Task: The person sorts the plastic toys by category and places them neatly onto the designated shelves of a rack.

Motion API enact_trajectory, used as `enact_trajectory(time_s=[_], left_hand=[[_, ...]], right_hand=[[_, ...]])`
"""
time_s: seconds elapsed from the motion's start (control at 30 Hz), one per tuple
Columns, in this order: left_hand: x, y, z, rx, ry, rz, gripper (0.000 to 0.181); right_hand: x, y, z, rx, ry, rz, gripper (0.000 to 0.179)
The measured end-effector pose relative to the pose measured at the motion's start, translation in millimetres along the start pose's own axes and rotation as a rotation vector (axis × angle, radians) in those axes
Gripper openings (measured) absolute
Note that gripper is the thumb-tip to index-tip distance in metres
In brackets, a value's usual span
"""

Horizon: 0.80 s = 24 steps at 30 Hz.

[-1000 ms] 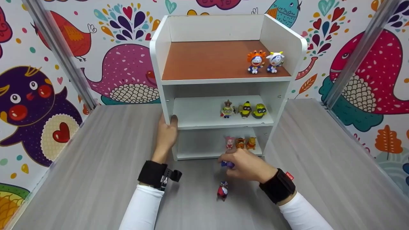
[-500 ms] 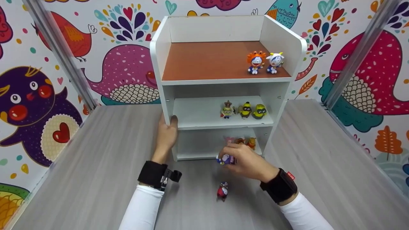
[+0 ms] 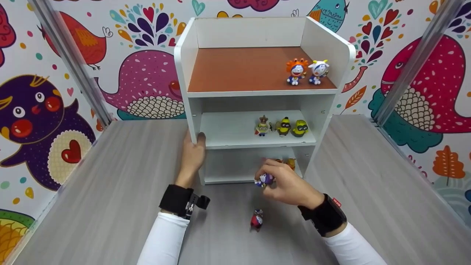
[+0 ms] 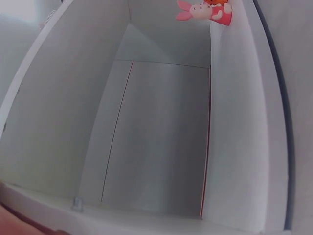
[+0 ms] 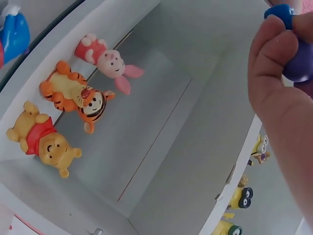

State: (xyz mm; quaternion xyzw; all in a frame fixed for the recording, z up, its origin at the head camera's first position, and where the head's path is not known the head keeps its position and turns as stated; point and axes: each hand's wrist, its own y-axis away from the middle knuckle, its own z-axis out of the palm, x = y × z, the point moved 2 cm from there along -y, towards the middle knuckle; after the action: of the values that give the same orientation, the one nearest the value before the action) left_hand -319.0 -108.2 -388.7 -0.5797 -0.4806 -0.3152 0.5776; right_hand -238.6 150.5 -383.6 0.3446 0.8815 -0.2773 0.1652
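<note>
My left hand (image 3: 192,156) grips the left side panel of a white shelf unit (image 3: 257,93), its thumb on the front edge. In front of the bottom shelf, my right hand (image 3: 289,182) pinches a small purple-and-white toy figurine (image 3: 264,180). Fingers cover much of it; the right wrist view shows its purple body (image 5: 299,63) and a blue part. Behind that hand, on the bottom shelf, stand a pink piglet figurine (image 5: 110,61), a tiger figurine (image 5: 76,95) and a yellow bear figurine (image 5: 44,139). Another figurine, red and blue (image 3: 257,221), is on the floor below.
Three yellow figurines, including a crowned one (image 3: 262,126), stand at the right of the middle shelf. On the brown top are an orange-hooded figurine (image 3: 296,71) and a white-hooded one (image 3: 318,71). Patterned walls (image 3: 147,84) surround the grey floor (image 3: 140,206).
My right hand has raised the purple figurine slightly toward the bottom shelf and turned it, now hiding the piglet in the head view. My left hand keeps its grip on the panel.
</note>
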Motion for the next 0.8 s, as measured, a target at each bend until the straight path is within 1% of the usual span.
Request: enact_trajectory(time_s=[0.1, 0.13, 0.2, 0.23, 0.27, 0.37, 0.43, 0.57, 0.63, 0.7, 0.8], left_hand=[[-0.1, -0.2, 0.0, 0.002, 0.0, 0.003, 0.058], [0.0, -0.3, 0.0, 0.004, 0.001, 0.001, 0.057], [-0.1, -0.5, 0.0, 0.006, 0.003, -0.002, 0.057], [-0.2, -0.5, -0.1, 0.007, 0.002, -0.004, 0.057], [-0.7, -0.5, -0.2, 0.008, 0.0, -0.006, 0.057], [-1.3, -0.9, -0.7, 0.015, 0.002, -0.004, 0.057], [-1.9, -0.4, -0.4, 0.015, 0.001, -0.006, 0.057], [-2.8, 2.3, 2.2, 0.004, -0.008, -0.012, 0.057], [-2.6, 3.3, 2.9, 0.0, -0.01, -0.011, 0.057], [-1.8, 2.6, 2.9, 0.007, -0.007, -0.009, 0.057], [0.1, 0.5, 1.6, 0.014, -0.007, -0.009, 0.057]], right_hand=[[-1, 0.7, -2, -0.01, -0.036, 0.003, 0.027], [-2, 0.7, -2, -0.006, -0.044, -0.001, 0.024], [-4, 0.7, -3, 0.016, -0.058, -0.009, 0.012], [-5, 0.6, -4, 0.03, -0.069, -0.015, 0.007], [-6, 0.9, -5, 0.049, -0.074, -0.018, 0.007], [-12, 1.7, -12, 0.121, -0.071, -0.021, 0.009], [-18, 3.3, -20, 0.164, -0.064, -0.002, 0.01], [-33, 6.8, -41, 0.234, -0.07, 0.063, 0.026], [-42, 4.8, -56, 0.26, -0.074, 0.066, 0.026], [-52, -0.7, -73, 0.283, -0.055, 0.052, 0.024], [-69, -13.4, -102, 0.308, 0.021, 0.018, 0.022]])
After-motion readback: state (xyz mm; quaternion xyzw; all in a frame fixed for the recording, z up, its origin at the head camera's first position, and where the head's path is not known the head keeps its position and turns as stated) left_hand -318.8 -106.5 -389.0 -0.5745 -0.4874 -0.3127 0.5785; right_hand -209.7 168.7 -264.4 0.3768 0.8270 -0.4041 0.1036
